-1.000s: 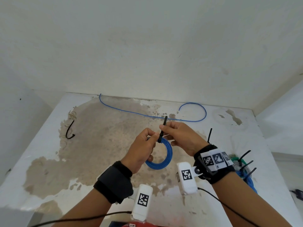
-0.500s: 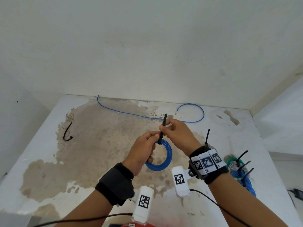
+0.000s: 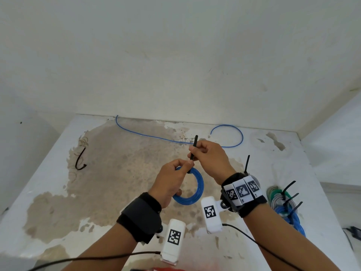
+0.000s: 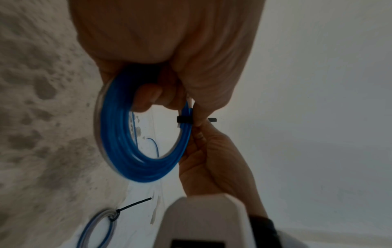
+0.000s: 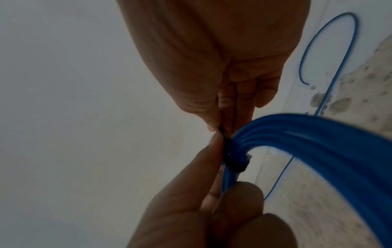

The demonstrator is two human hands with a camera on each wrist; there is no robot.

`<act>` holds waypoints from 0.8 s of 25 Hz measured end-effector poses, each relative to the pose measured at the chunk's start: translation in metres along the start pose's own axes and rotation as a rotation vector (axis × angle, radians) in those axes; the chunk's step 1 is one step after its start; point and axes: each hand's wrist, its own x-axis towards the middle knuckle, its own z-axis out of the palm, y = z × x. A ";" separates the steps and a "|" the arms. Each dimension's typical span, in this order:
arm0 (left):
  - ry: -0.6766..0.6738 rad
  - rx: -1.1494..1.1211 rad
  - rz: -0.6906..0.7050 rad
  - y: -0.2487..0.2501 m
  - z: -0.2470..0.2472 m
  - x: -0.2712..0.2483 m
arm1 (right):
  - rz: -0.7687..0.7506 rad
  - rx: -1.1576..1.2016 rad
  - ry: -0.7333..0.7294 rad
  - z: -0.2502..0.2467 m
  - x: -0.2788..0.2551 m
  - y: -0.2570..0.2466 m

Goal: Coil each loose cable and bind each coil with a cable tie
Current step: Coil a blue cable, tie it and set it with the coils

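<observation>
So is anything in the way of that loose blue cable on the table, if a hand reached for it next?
Nothing visible lies on the loose cable. But both hands are busy: the left hand grips the coil, and the right hand pinches the tie.

Bench (image 3: 48,192) before you: white top, paint worn away across centre, leaving large brown-grey mottled patch (image 3: 121,173) with ragged edges. Smaller worn spots (image 3: 275,140) near far right corner. Far edge of bench butts against plain off-white wall (image 3: 175,55); faint scuffs and marks on it. Second white wall (image 3: 336,133) on your right meets first in corner. White surface (image 3: 19,143) drops away on your left. Light even, diffuse, no hard shadows.
</observation>
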 end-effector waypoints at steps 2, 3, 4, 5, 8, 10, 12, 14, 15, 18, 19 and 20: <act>0.004 0.021 0.023 -0.003 -0.001 -0.001 | -0.019 0.017 0.027 0.004 -0.005 -0.004; 0.001 0.035 0.049 -0.005 -0.002 -0.002 | -0.037 0.032 0.030 0.006 -0.009 -0.006; -0.003 0.052 0.086 -0.007 -0.004 -0.003 | -0.063 0.048 0.027 0.006 -0.013 -0.009; -0.007 0.074 0.136 -0.008 -0.007 -0.005 | -0.086 0.067 0.021 0.006 -0.016 -0.013; -0.017 0.136 0.261 -0.007 -0.010 -0.012 | -0.086 0.142 0.007 0.002 -0.013 -0.018; -0.018 0.141 0.281 -0.005 -0.007 -0.012 | -0.022 0.218 0.013 0.003 -0.007 -0.017; -0.023 0.135 0.267 -0.004 -0.004 -0.009 | 0.015 0.242 0.026 0.006 -0.004 -0.013; -0.026 0.153 0.251 -0.005 -0.004 -0.005 | 0.039 0.235 -0.012 0.005 0.000 -0.012; -0.027 0.149 0.233 -0.007 -0.007 -0.003 | 0.075 0.238 -0.058 0.002 0.001 -0.012; 0.000 0.021 0.127 -0.009 -0.015 0.002 | 0.223 0.127 -0.264 -0.010 -0.007 -0.006; 0.014 -0.019 0.091 -0.009 -0.018 0.003 | 0.258 0.062 -0.326 -0.012 -0.013 -0.001; 0.023 -0.039 0.067 -0.009 -0.020 0.005 | 0.277 0.014 -0.380 -0.012 -0.020 0.004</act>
